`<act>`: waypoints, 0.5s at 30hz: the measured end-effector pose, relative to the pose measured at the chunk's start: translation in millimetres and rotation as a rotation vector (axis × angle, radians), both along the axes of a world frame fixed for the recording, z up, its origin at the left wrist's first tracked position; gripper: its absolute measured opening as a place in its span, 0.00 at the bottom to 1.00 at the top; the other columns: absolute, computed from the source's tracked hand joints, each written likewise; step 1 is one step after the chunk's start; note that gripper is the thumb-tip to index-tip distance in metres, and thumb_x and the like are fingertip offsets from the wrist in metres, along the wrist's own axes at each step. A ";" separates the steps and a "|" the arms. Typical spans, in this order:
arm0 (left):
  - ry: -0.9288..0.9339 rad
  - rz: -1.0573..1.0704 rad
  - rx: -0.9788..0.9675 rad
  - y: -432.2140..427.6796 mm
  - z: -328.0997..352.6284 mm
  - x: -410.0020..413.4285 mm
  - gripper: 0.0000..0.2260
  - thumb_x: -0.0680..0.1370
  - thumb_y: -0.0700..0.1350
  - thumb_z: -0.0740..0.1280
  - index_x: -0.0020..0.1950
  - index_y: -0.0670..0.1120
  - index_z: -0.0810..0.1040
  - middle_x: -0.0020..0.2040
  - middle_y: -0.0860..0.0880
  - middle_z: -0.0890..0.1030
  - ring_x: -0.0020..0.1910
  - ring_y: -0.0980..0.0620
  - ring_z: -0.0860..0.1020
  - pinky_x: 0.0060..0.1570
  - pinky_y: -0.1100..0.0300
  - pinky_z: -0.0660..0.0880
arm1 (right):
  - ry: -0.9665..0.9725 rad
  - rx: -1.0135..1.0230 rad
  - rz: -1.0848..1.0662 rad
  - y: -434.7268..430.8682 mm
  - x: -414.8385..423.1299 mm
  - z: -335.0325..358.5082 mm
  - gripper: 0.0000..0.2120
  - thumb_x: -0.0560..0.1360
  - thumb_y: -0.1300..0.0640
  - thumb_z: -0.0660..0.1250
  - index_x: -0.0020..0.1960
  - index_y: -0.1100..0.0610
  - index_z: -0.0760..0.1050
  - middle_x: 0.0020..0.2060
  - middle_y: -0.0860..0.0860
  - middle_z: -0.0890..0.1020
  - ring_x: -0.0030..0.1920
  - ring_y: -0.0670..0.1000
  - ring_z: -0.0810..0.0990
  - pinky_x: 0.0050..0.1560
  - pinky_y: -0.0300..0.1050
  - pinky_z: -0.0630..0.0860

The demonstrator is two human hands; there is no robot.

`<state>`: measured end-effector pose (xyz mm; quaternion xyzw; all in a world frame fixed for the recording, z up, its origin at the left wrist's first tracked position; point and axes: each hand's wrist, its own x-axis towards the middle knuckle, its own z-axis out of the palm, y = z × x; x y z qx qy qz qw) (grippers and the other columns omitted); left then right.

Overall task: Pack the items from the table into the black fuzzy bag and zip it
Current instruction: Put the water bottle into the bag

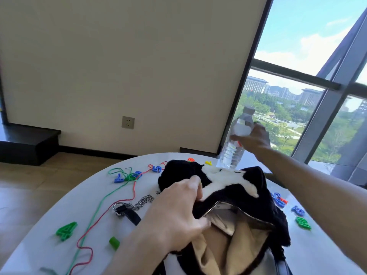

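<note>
Bag (244,197) sits at lower centre of the frame, zip undone; my left hand (178,211) pinches its near edge to hold the mouth wide. My right hand (256,138), upper right, wraps a water bottle (236,141) lifted clear of the table (59,219). Plastic numbers (64,231) and strings (95,217) remain scattered.

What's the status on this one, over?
Left hand grips black fuzzy bag at its open zipper. Right hand shut on water bottle, tilted. Nothing blocks the opening.
</note>
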<state>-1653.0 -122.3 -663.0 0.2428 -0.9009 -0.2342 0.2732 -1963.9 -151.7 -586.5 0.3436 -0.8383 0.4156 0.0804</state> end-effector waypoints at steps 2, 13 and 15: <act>-0.007 0.011 -0.050 2.3 -1.9 -0.9 0.16 0.70 0.54 0.72 0.41 0.54 0.64 0.41 0.56 0.73 0.40 0.58 0.70 0.38 0.63 0.66 | 0.041 -0.109 0.067 16.1 7.6 22.6 0.39 0.63 0.53 0.83 0.67 0.59 0.67 0.57 0.58 0.79 0.57 0.60 0.80 0.58 0.59 0.79; -0.067 -0.061 -0.193 12.2 -6.4 17.2 0.04 0.79 0.50 0.66 0.52 0.57 0.74 0.49 0.59 0.77 0.46 0.56 0.77 0.48 0.51 0.75 | 0.286 -0.464 0.527 167.8 112.3 81.3 0.33 0.67 0.48 0.81 0.58 0.46 0.60 0.47 0.36 0.84 0.43 0.43 0.86 0.45 0.45 0.84; -0.136 -0.056 -0.216 13.7 -9.8 16.5 0.13 0.80 0.53 0.64 0.64 0.61 0.72 0.57 0.60 0.76 0.54 0.56 0.77 0.52 0.51 0.75 | 0.282 -0.483 0.577 194.6 131.6 68.5 0.32 0.67 0.47 0.81 0.57 0.43 0.61 0.50 0.32 0.82 0.46 0.43 0.86 0.43 0.39 0.82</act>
